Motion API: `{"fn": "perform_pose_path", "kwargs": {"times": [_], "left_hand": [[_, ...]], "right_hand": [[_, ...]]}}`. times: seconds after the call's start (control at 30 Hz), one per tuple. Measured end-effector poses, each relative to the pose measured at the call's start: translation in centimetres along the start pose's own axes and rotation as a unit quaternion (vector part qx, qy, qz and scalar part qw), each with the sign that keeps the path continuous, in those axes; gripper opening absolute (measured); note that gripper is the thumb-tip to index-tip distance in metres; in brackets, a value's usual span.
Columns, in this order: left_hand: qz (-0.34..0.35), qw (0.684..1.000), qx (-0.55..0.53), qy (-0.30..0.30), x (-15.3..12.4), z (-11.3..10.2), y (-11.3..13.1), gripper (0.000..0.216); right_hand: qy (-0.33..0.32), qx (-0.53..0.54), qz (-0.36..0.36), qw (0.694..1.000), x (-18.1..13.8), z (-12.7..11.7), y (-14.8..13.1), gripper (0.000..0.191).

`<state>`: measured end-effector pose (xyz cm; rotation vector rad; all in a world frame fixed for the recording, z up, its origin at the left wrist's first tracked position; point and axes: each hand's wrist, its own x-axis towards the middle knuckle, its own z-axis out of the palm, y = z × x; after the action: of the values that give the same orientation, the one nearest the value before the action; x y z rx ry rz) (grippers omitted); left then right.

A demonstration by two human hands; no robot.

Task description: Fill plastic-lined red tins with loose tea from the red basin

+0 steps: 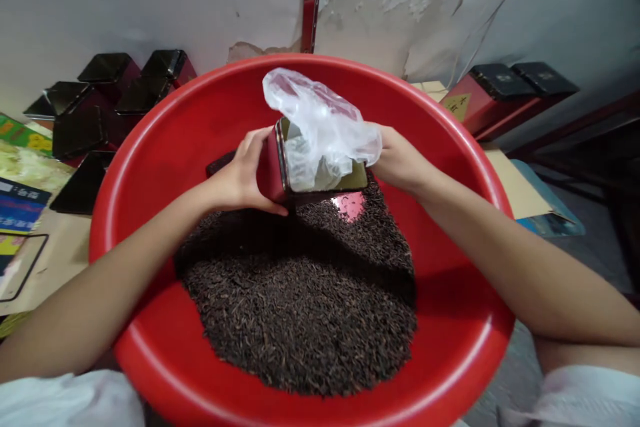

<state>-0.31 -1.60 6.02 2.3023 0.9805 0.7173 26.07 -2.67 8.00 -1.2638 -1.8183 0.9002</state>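
A big red basin fills the middle of the view and holds a heap of dark loose tea leaves. Over the far side of the heap I hold a red tin, tipped with its mouth toward me. A clear plastic bag lines the tin and sticks out above it. My left hand wraps the tin's left side. My right hand is at the tin's right side by the bag; its fingers are hidden behind the plastic.
Several red tins with black lids are stacked at the back left, more tins lie at the back right. Printed packets lie at the left edge, flat cardboard at the right. A peeling wall stands behind.
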Motion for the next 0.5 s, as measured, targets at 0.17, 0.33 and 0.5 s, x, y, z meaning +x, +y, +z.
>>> {"fn": "perform_pose_path", "kwargs": {"times": [0.17, 0.33, 0.5], "left_hand": [[0.023, 0.996, 0.076, 0.050, 0.0, 1.4, -1.3, 0.103], [0.124, 0.966, 0.207, 0.089, 0.2, 1.5, -2.0, 0.095], [0.155, 0.957, 0.223, 0.106, 0.0, 1.5, -2.2, 0.092]], "right_hand": [[0.144, -0.016, -0.038, 0.989, -0.5, -0.3, -0.7, 0.032], [0.211, -0.068, -0.277, 0.935, -2.3, 0.4, -2.8, 0.023], [-0.023, -0.052, -0.235, 0.970, -2.6, 2.4, -2.5, 0.024]]}}
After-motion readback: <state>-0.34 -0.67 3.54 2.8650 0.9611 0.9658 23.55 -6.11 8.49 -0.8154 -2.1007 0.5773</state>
